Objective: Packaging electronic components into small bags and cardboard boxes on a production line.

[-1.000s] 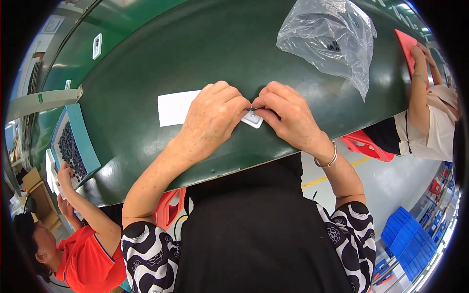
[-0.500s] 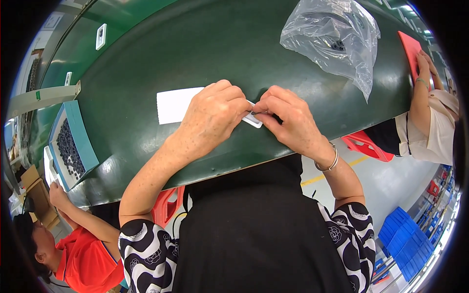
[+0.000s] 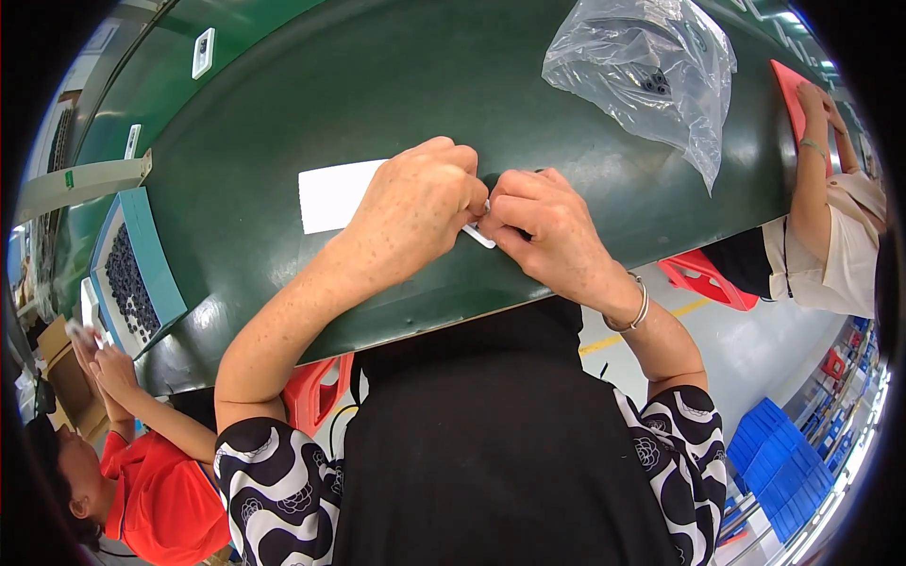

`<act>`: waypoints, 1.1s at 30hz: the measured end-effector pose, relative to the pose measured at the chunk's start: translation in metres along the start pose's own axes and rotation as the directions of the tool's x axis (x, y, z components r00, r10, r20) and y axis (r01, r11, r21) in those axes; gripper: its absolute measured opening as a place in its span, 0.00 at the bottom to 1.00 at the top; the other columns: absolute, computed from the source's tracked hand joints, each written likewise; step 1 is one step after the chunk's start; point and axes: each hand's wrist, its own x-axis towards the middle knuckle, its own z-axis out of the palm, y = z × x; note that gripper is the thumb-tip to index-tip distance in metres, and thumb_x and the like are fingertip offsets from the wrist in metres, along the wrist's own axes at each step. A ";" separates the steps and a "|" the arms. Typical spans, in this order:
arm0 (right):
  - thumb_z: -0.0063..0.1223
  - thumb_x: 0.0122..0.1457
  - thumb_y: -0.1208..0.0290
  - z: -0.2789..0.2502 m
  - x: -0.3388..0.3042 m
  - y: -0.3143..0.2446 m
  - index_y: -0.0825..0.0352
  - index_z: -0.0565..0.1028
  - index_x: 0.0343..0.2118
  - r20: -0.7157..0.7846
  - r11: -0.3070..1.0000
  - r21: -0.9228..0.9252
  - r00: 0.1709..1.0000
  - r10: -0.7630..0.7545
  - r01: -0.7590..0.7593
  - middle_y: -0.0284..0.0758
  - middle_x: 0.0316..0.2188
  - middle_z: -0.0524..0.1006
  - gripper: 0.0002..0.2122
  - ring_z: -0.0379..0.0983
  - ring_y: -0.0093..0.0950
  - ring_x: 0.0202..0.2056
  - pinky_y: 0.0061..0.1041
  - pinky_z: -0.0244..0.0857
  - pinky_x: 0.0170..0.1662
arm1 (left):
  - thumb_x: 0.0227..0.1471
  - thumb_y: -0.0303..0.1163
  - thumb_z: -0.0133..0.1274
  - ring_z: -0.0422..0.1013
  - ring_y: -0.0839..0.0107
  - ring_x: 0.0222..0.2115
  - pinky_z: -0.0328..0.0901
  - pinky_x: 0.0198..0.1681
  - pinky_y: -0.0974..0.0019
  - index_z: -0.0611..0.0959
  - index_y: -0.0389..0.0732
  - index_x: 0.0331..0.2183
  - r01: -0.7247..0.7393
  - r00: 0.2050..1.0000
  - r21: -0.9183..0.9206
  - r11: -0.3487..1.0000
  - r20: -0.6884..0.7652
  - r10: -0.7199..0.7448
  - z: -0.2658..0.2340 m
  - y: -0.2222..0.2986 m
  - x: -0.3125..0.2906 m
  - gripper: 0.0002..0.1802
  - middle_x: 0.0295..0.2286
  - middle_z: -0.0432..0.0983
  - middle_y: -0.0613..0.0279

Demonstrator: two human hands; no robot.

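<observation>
Over the table, my left hand (image 3: 420,200) and my right hand (image 3: 547,224) meet fingertip to fingertip, both closed in a pinch. Between and below them shows the end of a small white oblong plastic piece (image 3: 479,236), the rest of it covered by my fingers. My left fingers grip this piece at its far end. Right thumb and forefinger press together close against it; whatever is between them is too hidden to make out. Partly under my left wrist lies a white rectangular sheet (image 3: 330,198).
On the green table (image 3: 377,94), a clear plastic bag (image 3: 642,80) with small black parts lies at the far right. A teal-edged box (image 3: 156,259) of small black parts stands at left. White pieces (image 3: 203,53) lie beyond. Co-workers sit at both sides, one by a red board (image 3: 793,99).
Both hands have shifted slightly left, and the fingertips have drawn closer together, covering more of the white piece. The co-worker at left has raised a hand beside the box.
</observation>
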 end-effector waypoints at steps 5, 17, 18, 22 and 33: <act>0.62 0.51 0.77 -0.002 0.001 -0.001 0.65 0.76 0.23 -0.012 0.998 -0.059 0.999 0.032 -0.032 0.30 0.24 0.69 0.05 0.67 0.30 0.28 0.29 0.56 0.36 | 0.39 0.22 0.63 0.72 0.62 0.31 0.69 0.33 0.59 0.85 0.39 0.23 0.001 0.998 -0.039 0.999 -0.062 -0.003 0.006 -0.003 -0.003 0.03 0.23 0.74 0.63; 0.61 0.53 0.81 -0.027 -0.002 -0.002 0.69 0.80 0.34 0.104 0.986 0.136 0.991 0.081 -0.095 0.33 0.29 0.74 0.06 0.71 0.30 0.33 0.28 0.65 0.38 | 0.42 0.22 0.61 0.73 0.59 0.29 0.68 0.33 0.58 0.85 0.36 0.24 0.062 0.990 -0.037 0.997 -0.120 -0.066 0.007 -0.003 -0.009 0.02 0.24 0.76 0.59; 0.61 0.52 0.82 -0.029 -0.003 -0.004 0.70 0.80 0.35 0.103 0.960 0.201 0.979 0.177 -0.195 0.34 0.30 0.74 0.07 0.71 0.30 0.33 0.28 0.66 0.37 | 0.43 0.23 0.62 0.73 0.59 0.31 0.68 0.35 0.57 0.84 0.36 0.23 0.076 0.991 -0.044 0.996 -0.104 -0.081 0.005 -0.001 -0.010 0.02 0.24 0.76 0.59; 0.62 0.53 0.80 -0.019 -0.003 -0.008 0.70 0.78 0.35 0.026 0.903 0.278 0.942 0.334 -0.328 0.33 0.31 0.73 0.07 0.70 0.29 0.31 0.28 0.64 0.36 | 0.44 0.23 0.61 0.74 0.58 0.32 0.69 0.37 0.54 0.83 0.36 0.23 0.159 0.986 -0.126 0.979 -0.034 -0.164 -0.004 0.002 -0.009 0.02 0.25 0.77 0.58; 0.61 0.55 0.73 -0.004 0.015 -0.002 0.64 0.69 0.27 0.052 0.966 -0.244 0.994 0.096 -0.080 0.33 0.28 0.69 0.09 0.67 0.33 0.32 0.30 0.56 0.39 | 0.44 0.21 0.60 0.73 0.60 0.32 0.69 0.35 0.57 0.83 0.37 0.25 0.018 0.996 0.102 0.995 -0.089 -0.009 0.010 0.003 -0.006 0.01 0.24 0.74 0.58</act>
